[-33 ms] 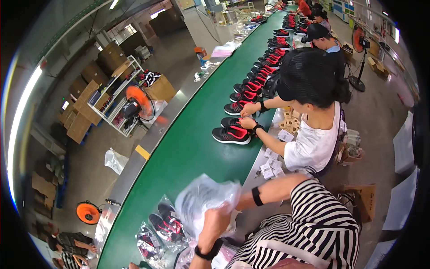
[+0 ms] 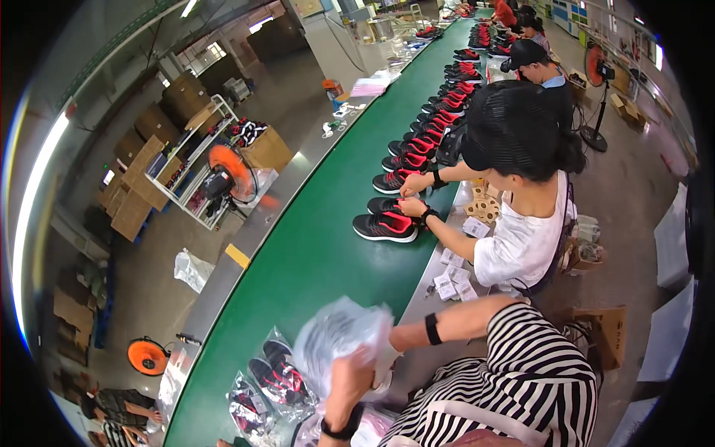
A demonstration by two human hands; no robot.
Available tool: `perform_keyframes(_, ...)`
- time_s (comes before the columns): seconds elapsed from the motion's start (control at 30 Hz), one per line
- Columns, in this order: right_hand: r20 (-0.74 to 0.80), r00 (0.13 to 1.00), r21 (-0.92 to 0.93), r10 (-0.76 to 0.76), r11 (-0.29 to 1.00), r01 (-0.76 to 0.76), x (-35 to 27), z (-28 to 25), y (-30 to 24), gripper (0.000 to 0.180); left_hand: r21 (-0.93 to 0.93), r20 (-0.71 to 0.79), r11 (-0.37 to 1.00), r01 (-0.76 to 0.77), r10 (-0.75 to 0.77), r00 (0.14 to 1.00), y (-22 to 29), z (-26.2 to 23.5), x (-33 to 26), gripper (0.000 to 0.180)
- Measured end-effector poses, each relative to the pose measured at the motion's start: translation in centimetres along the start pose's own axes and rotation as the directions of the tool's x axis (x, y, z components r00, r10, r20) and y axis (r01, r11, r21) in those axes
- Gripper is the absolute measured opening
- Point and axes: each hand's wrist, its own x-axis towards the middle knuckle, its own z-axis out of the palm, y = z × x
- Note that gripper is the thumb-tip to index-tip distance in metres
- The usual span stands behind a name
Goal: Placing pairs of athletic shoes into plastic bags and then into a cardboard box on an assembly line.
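Observation:
Both my hands grip a crinkled clear plastic bag [image 2: 339, 339], raised over the near end of the green conveyor belt [image 2: 313, 253]; something dark shows blurred inside it. My left hand [image 2: 348, 381], with a black wristband, holds the bag from below. My right hand [image 2: 384, 365], which looks white-gloved, grasps its right side. Two bagged black-and-red sneakers [image 2: 277, 376] lie on the belt just left of my hands.
A person in a white shirt [image 2: 521, 238] to my right handles black-and-red sneakers [image 2: 386, 226]; more pairs [image 2: 428, 130] line the belt beyond. Paper tags [image 2: 453, 279] lie on the steel ledge. Orange fans [image 2: 227, 167] and cardboard boxes [image 2: 141, 179] stand across the aisle.

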Motion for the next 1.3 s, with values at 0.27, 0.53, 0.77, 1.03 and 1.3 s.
perform_keyframes(0.27,-0.234,0.963,-0.046,0.134,0.988,-0.148,0.7,3.1,3.7,0.027,-0.199,-0.163,0.882,0.427,-0.459,0.873,-0.5,1.3,-1.1,0.017)
perform_keyframes(0.53,-0.463,0.852,-0.061,0.244,0.95,-0.305,3.8,4.2,9.1,0.022,-0.199,-0.093,0.734,0.649,-0.674,0.733,-3.7,-2.1,1.3,0.02)
perform_keyframes(0.77,0.223,0.837,0.325,0.5,0.771,-0.547,-1.9,4.6,3.3,0.035,-0.935,-0.197,0.303,0.186,-0.878,0.436,-11.1,0.1,-2.2,0.034)
perform_keyframes(1.03,-0.065,0.768,0.928,0.637,0.321,-0.187,-3.5,-5.3,-0.9,0.049,-0.968,-0.221,0.252,0.021,-0.882,0.417,-7.8,0.6,0.9,0.021)
perform_keyframes(1.3,-0.469,0.393,0.27,0.791,0.552,-0.789,-11.7,-8.1,0.5,0.02,-0.763,-0.565,0.635,0.121,-0.746,0.352,-8.6,-0.7,-3.8,0.02)
